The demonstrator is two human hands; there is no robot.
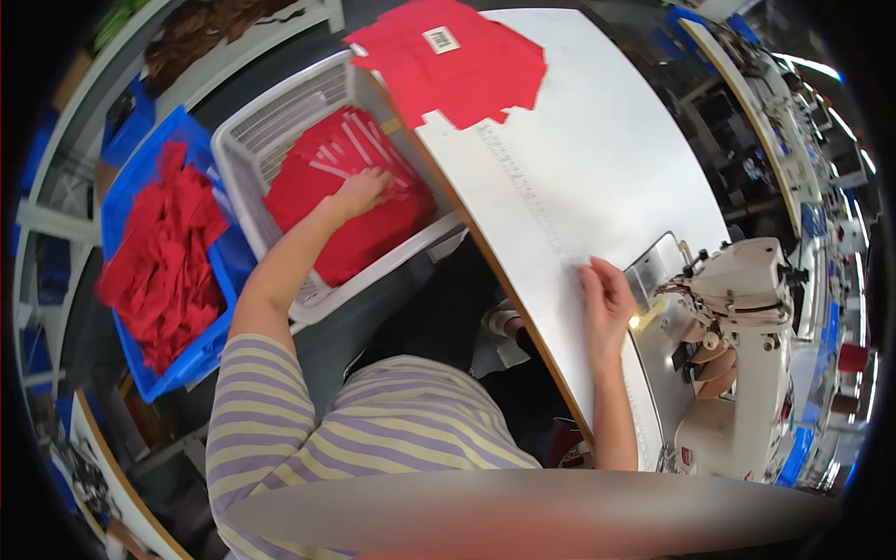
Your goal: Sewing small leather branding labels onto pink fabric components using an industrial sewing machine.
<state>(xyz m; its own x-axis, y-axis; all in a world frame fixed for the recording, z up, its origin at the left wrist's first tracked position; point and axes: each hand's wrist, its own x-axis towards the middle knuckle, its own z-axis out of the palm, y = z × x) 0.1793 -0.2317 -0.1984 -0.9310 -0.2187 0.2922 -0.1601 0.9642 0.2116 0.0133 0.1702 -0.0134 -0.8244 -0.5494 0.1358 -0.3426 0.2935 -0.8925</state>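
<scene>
My left hand [366,189] reaches down into a white plastic basket [271,117] on my left. Its fingers are at a pile of red fabric pieces [313,219] with narrow white strips [359,140] on top. The fingertips are blurred, and whether they pinch a piece cannot be made out. Over the white tabletop [597,140], my right hand [609,294] hovers near its front edge, loosely curled, thumb and fingers apart, with nothing visible in it. A sewing machine [742,280] stands just right of that hand.
At the table's far end lies a stack of red fabric pieces [476,79] with a small pale label [441,39] on it. A blue bin [177,378] full of crumpled red fabric [168,261] stands left of the basket. Ruler markings [523,187] run along the tabletop.
</scene>
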